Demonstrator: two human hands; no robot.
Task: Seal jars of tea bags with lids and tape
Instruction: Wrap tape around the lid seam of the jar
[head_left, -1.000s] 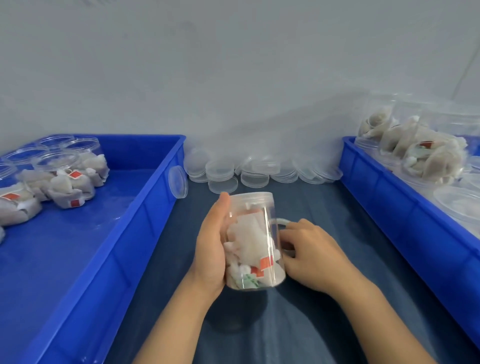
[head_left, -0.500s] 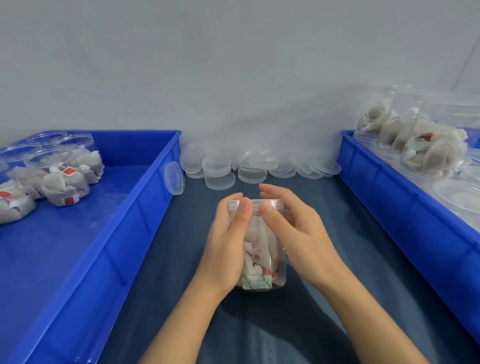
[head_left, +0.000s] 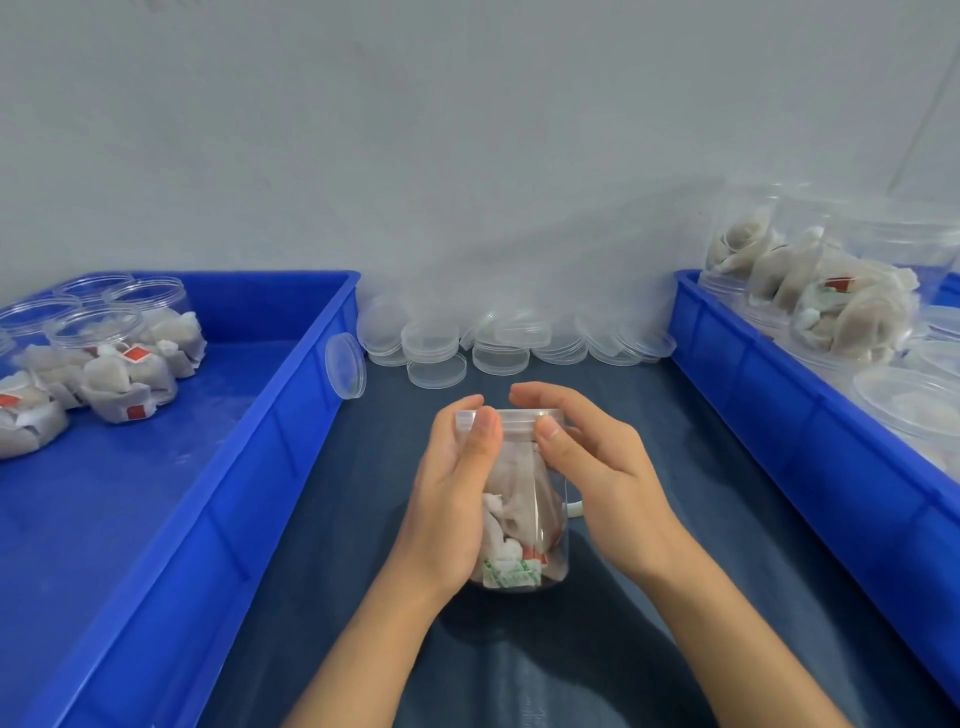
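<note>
Head view, lower centre of the frame: two bare forearms reach up from the bottom edge onto a dark blue desk (head_left: 322, 519). Between them stands a clear jar (head_left: 524, 519), upright, packed with pale tea bags (head_left: 511, 525) whose red and green tags show near its base. A clear lid (head_left: 511, 418) sits on its mouth. The left hand (head_left: 452, 499) wraps the jar's left side, fingers (head_left: 465, 408) curled over the lid's rim and the thumb pressed on the lid's front edge. The right hand (head_left: 597, 473) cups the right side in the same way, fingers curled round the lid and the thumb tip on its front edge. A small white loop shows just past the right palm at the jar's side; what it is cannot be told.

At left, a blue tray (head_left: 291, 426) runs along the desk; one loose lid (head_left: 344, 365) leans on its outer wall. In its upper-left part stand open jars of tea bags (head_left: 124, 358).

At right, a second blue tray (head_left: 769, 395) holds more filled jars (head_left: 841, 306), stacked high in the upper right.

Further back, in the middle of the frame, spare lids (head_left: 498, 343) lie heaped against a grey wall (head_left: 467, 156).
</note>
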